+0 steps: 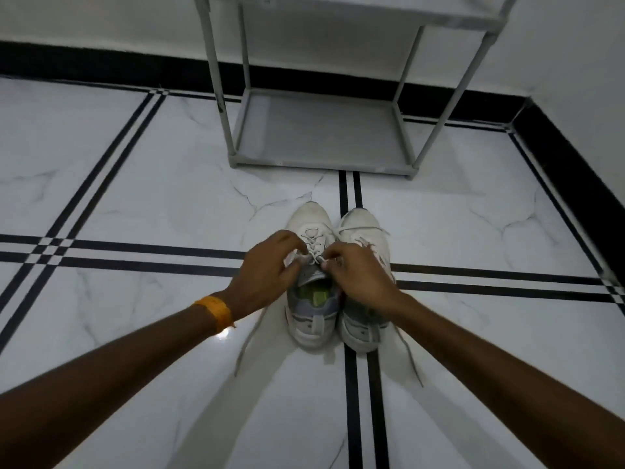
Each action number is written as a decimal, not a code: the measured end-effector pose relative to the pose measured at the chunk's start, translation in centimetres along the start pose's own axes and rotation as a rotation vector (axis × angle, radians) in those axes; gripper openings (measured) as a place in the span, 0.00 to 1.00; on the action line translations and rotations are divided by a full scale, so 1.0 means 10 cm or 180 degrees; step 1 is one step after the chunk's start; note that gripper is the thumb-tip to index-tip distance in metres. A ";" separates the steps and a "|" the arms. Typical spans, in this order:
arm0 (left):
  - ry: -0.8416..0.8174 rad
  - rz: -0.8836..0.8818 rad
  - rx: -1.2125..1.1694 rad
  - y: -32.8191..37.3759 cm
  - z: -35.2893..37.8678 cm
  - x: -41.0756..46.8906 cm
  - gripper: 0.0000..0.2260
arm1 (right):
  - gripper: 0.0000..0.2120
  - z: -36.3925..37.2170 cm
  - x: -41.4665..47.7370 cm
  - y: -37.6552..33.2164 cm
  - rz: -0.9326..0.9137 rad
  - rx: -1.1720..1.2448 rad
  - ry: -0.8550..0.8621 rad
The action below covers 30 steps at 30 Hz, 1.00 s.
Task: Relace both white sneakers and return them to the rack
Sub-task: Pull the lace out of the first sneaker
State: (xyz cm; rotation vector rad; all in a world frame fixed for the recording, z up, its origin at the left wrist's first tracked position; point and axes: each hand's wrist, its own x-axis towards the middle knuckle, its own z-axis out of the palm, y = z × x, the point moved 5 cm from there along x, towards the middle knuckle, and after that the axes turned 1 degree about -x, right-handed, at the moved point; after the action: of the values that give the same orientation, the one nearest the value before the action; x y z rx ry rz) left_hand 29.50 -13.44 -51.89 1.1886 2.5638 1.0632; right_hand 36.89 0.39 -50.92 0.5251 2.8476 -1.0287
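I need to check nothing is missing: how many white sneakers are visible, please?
2. The left sneaker and the right sneaker stand side by side on the floor before the rack, partly covered by both hands. No others visible.

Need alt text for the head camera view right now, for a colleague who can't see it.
Both hands, left hand and right hand, pinch the lace of the left sneaker, which stands beside the right sneaker on a marble floor. A grey rack stands beyond, its shelf bare.
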 end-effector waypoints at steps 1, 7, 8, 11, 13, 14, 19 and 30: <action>-0.0161 -0.0006 -0.0006 0.02 0.04 0.03 0.07 | 0.09 0.04 0.03 0.00 0.0053 -0.0041 -0.0021; -0.0202 -0.0973 -0.0680 -0.06 0.10 0.01 0.08 | 0.03 -0.04 0.07 0.03 0.0415 0.0382 -0.0024; -0.0248 -0.1138 -0.0780 -0.10 0.11 0.00 0.08 | 0.03 -0.04 0.08 0.04 0.0423 0.0337 -0.0001; -0.0237 -0.1334 -0.0903 -0.19 0.10 -0.01 0.06 | 0.06 -0.02 0.15 0.06 0.0515 0.0222 -0.0047; -0.0183 -0.1326 -0.0923 -0.19 0.06 0.03 0.07 | 0.08 0.00 0.20 0.07 0.0651 0.0196 -0.0190; -0.0188 -0.1389 -0.0980 -0.18 0.06 0.04 0.09 | 0.09 0.01 0.23 0.08 0.0704 0.0170 -0.0224; 0.0037 -0.1930 -0.1704 -0.19 0.19 0.05 0.14 | 0.06 -0.03 0.30 0.09 0.0752 0.0128 -0.0064; 0.0646 -0.2110 -0.1611 -0.20 0.23 -0.03 0.14 | 0.22 -0.10 0.18 0.15 0.0605 -0.0111 0.0606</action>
State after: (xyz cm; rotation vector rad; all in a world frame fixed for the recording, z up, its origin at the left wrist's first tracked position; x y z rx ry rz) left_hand 29.30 -13.25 -54.98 0.0999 2.3059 1.5433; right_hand 35.74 2.66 -51.35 0.9163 2.8960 -0.9415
